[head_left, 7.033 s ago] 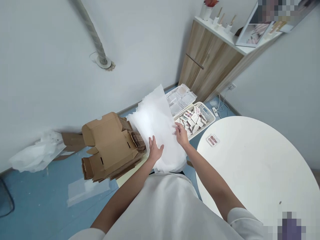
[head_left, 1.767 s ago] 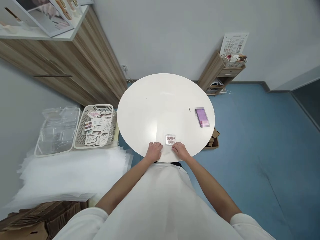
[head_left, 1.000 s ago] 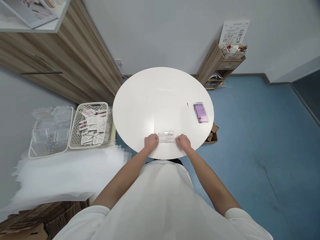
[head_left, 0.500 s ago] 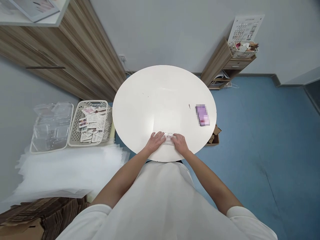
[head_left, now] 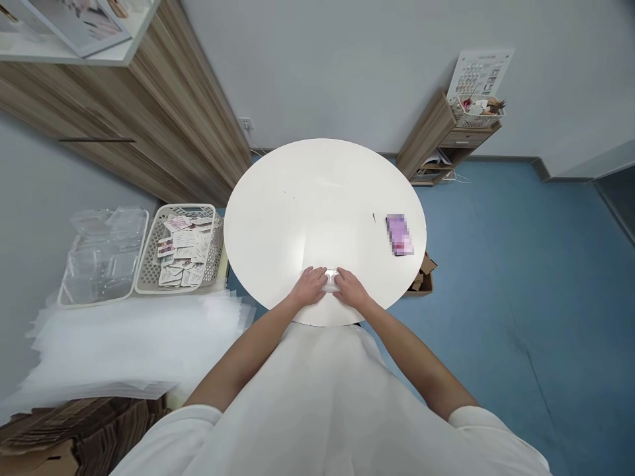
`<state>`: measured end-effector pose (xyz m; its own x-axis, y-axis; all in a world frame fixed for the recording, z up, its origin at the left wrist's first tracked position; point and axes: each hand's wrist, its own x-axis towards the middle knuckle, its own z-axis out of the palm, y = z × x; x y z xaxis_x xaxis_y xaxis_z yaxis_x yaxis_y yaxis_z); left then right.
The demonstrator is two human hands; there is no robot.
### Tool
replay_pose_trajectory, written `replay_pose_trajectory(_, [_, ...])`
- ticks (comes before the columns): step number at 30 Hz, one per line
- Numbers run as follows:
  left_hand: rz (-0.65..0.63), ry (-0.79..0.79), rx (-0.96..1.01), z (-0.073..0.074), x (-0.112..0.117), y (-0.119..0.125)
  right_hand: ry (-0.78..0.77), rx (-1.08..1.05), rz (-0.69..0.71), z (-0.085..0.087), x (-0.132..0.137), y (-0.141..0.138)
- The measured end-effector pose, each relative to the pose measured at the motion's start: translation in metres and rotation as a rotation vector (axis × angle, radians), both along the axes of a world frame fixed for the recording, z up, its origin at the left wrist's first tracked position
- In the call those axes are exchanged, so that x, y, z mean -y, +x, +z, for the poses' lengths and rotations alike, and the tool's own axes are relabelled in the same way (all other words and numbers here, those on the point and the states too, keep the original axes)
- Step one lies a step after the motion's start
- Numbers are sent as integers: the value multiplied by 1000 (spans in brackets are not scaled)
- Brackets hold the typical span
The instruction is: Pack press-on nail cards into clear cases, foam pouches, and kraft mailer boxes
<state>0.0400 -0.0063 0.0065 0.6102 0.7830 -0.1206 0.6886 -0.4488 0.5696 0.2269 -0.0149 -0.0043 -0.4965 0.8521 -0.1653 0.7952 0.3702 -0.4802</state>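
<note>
Small clear packet (head_left: 331, 278) at near edge of round tabletop (head_left: 322, 198), pinched between left hand (head_left: 310, 287) and right hand (head_left: 348, 291); hands together, fingertips closed over it, equally near.

bright, even light | soft shadows | wide-angle edge bending | sharp

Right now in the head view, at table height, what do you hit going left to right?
Clear plastic tray → white basket of cards → white round table → left hand → small clear pack → right hand → blurred purple item → small wooden shelf.
</note>
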Motion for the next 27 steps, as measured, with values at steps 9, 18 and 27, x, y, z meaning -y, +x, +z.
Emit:
replay_pose_trajectory(9, [10,-253,78,15,2,-7,-202,-116,-82,29,23,7])
replay_pose_trajectory(18, [217,-338,152,9,-26,-8,-286,-108,-255,28,-21,6])
replay_pose_trajectory(27, [454,-618,193,-10,-45,-15,-503,-206,-424,12,-45,12])
